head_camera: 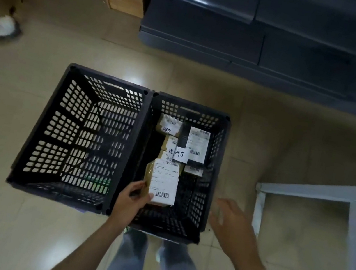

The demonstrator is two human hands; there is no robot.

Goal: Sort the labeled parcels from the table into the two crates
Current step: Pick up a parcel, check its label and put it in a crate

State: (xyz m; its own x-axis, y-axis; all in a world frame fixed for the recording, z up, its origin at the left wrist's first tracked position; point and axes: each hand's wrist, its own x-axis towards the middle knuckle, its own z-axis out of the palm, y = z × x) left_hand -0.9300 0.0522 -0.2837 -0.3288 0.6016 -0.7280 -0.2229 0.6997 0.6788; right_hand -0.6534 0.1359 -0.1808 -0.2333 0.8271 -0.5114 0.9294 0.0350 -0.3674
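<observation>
Seen from your head, the small brown cardboard parcel with a white barcode label (pixel 163 183) hangs over the right black perforated plastic crate (pixel 215 155). It looks light and stiff, so take it by its edges. Your left grip (pixel 131 198) pinches its near corner, while your right grip (pixel 232 220) is spread and holds nothing.

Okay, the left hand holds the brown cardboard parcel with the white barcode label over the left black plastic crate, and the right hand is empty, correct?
Wrong crate. In the head view the left hand holds the brown cardboard parcel with the white barcode label over the right black plastic crate, which already holds parcels. The right hand is empty.
</observation>
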